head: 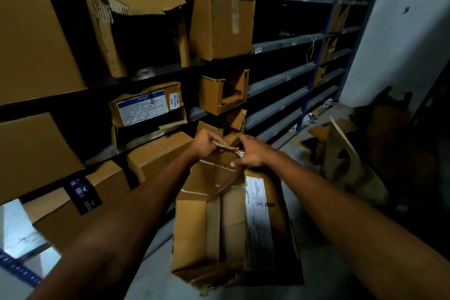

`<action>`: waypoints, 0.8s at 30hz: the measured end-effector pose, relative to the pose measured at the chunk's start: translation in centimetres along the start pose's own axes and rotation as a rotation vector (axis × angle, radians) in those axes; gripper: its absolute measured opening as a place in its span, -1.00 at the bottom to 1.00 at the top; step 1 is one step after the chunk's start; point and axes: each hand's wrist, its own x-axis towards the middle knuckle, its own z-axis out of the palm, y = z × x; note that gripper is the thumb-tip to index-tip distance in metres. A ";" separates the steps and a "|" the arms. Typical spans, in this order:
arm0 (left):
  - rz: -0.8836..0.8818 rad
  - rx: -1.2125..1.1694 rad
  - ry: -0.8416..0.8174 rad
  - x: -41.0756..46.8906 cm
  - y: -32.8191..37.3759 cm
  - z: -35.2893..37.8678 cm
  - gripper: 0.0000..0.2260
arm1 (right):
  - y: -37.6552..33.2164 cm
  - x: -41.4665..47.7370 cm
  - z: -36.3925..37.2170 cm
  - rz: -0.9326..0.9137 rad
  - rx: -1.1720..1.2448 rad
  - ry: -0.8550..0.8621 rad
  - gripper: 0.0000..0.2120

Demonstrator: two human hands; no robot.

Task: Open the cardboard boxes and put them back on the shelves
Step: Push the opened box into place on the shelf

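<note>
Flap edge (225, 145) of cardboard box (231, 226) in pinch of left hand (205, 143), right hand (253, 154) straight-fingered alongside.

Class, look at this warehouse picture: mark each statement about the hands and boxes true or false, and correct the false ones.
1. The left hand grips a torn flap of the held box. True.
2. The held box sits on a shelf. False: it is out in front of the shelves, at the person's hands.
3. The held box bears a white label. True.
4. The right hand hangs clear of the box. False: it touches the box at the flap.
5. Every box on the shelves is sealed. False: one shelf box has a torn-open front.
</note>
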 end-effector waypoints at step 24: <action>-0.069 0.540 0.442 -1.6 2.9 0.8 -0.83 | 6.9 -3.6 1.2 0.623 0.181 0.439 -0.73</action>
